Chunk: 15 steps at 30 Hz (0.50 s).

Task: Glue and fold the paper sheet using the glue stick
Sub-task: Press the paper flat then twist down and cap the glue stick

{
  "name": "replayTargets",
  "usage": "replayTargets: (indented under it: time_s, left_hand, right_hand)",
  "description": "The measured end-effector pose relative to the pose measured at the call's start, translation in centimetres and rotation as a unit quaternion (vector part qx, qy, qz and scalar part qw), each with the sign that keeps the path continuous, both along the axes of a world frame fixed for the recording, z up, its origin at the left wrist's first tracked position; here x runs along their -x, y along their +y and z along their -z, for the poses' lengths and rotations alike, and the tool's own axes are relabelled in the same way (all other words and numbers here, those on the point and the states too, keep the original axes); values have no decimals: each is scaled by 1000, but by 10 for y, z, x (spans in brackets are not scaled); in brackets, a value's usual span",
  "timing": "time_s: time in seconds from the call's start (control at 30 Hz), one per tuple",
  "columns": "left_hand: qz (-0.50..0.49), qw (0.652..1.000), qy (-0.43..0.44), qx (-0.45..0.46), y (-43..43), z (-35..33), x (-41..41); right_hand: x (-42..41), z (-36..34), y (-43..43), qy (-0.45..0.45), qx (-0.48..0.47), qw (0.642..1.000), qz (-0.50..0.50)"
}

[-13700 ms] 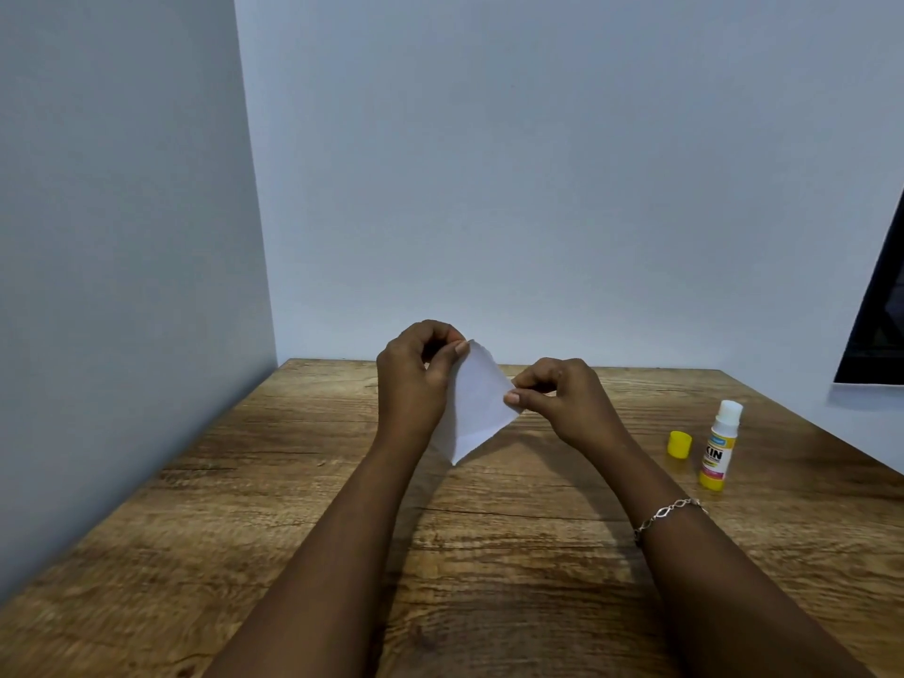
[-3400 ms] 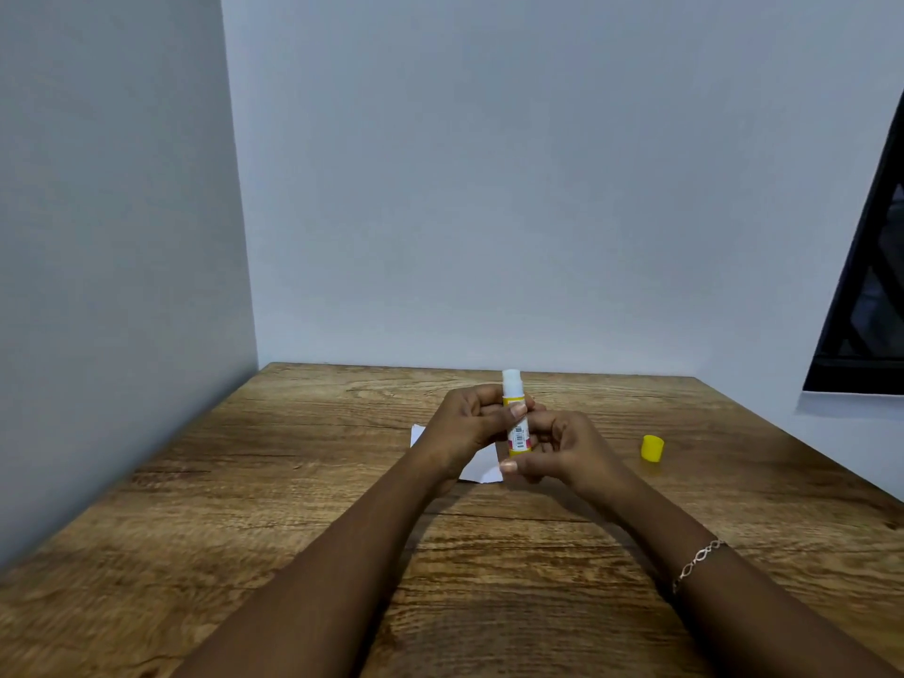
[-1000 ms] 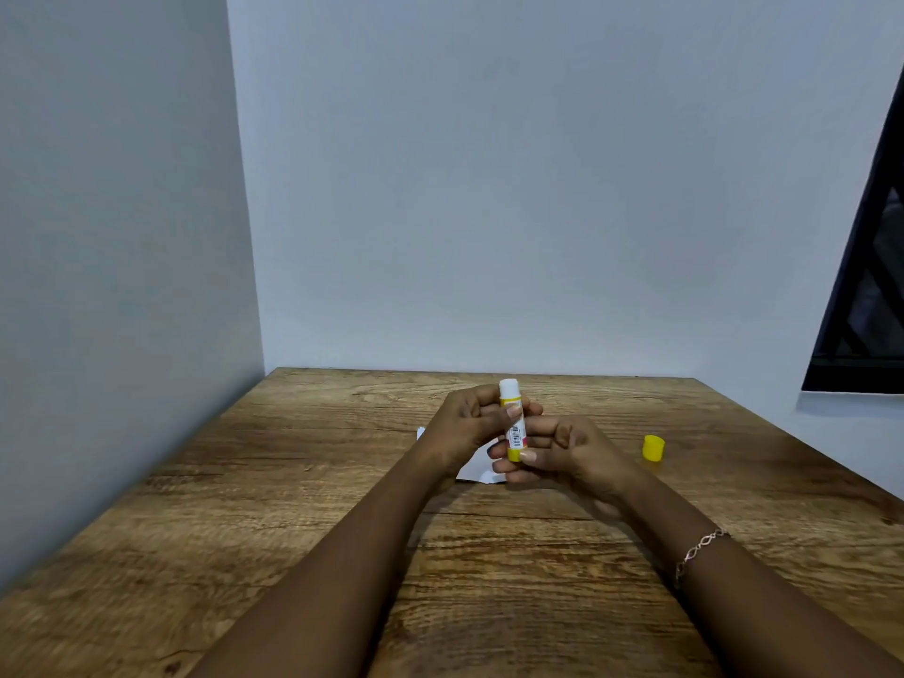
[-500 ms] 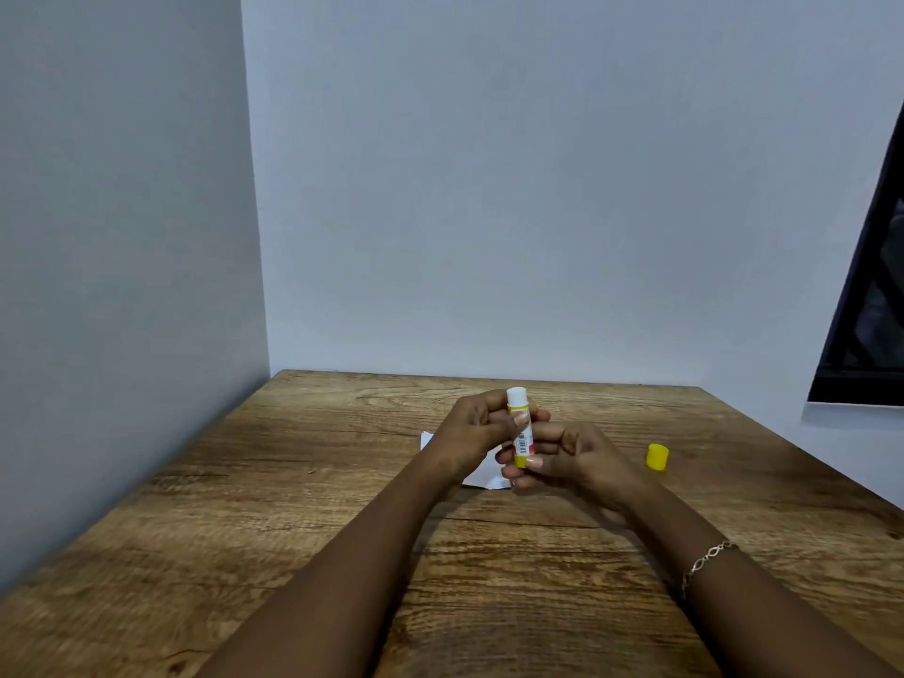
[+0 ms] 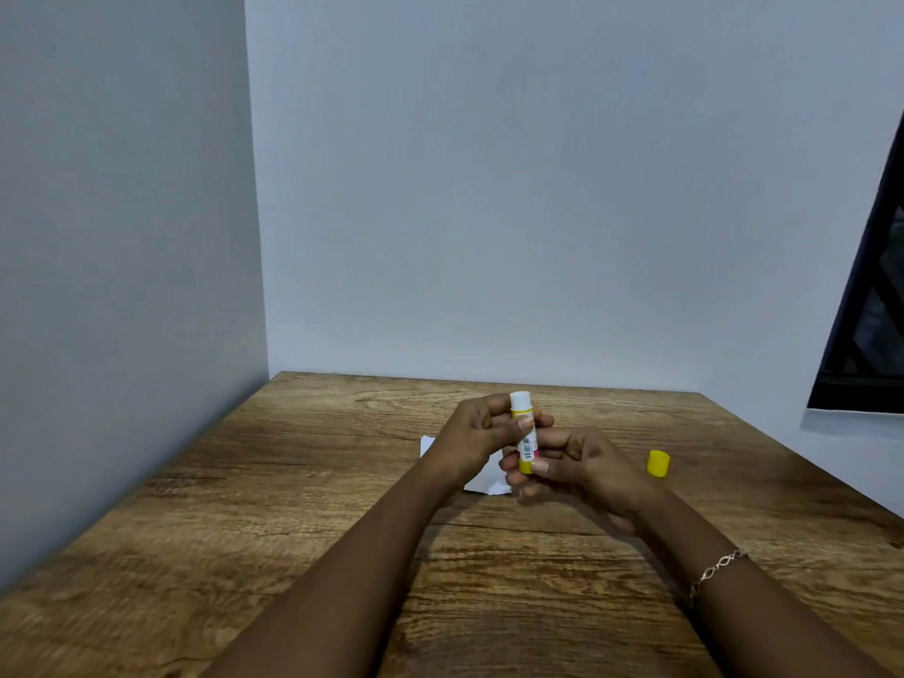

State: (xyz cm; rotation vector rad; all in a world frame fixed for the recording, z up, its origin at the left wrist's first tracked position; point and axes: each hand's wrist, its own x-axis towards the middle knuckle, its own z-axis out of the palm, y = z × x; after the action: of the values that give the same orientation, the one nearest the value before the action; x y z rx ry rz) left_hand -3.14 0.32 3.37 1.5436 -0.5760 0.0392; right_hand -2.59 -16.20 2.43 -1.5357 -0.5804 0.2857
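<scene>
The uncapped glue stick [image 5: 523, 423] stands upright above the middle of the wooden table [image 5: 293, 506], white tip up. My left hand [image 5: 477, 435] grips its upper body. My right hand [image 5: 575, 464] pinches its yellow base between thumb and fingers. The folded white paper sheet [image 5: 482, 484] lies flat on the table under and behind my hands, mostly hidden by them; a corner shows at the left. The yellow cap [image 5: 658, 463] lies on the table to the right of my right hand.
Grey walls close the table at the left and the back. A dark window frame [image 5: 870, 310] juts in at the right. A bracelet [image 5: 716, 567] sits on my right wrist.
13.7 s ago both hands held the paper in the air and the glue stick stood by its cap. Now the paper lies on the table and both hands hold the stick; over the last second, hardly any motion.
</scene>
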Motion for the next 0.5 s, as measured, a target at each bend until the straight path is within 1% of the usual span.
replayTargets:
  time_s: [0.13, 0.2, 0.27, 0.33, 0.4, 0.5]
  left_hand:
    - [0, 1000, -5, -8, -2, 2, -3]
    - [3, 1000, -1, -6, -5, 3, -3]
    - [3, 1000, 3, -6, -6, 4, -2]
    - [2, 1000, -1, -13, -5, 3, -2]
    - [-1, 1000, -5, -12, -3, 1, -1]
    - [-13, 1000, -10, 1, -2, 0, -2]
  right_hand:
    - [3, 0, 3, -15, -1, 1000, 18]
    - [2, 1, 5, -42, 38, 996, 63]
    - [1, 1, 5, -54, 60, 994, 75]
    - [0, -1, 3, -47, 56, 996, 45]
    - [1, -2, 0, -24, 30, 999, 8]
    - [-2, -3, -4, 2, -5, 1000, -8]
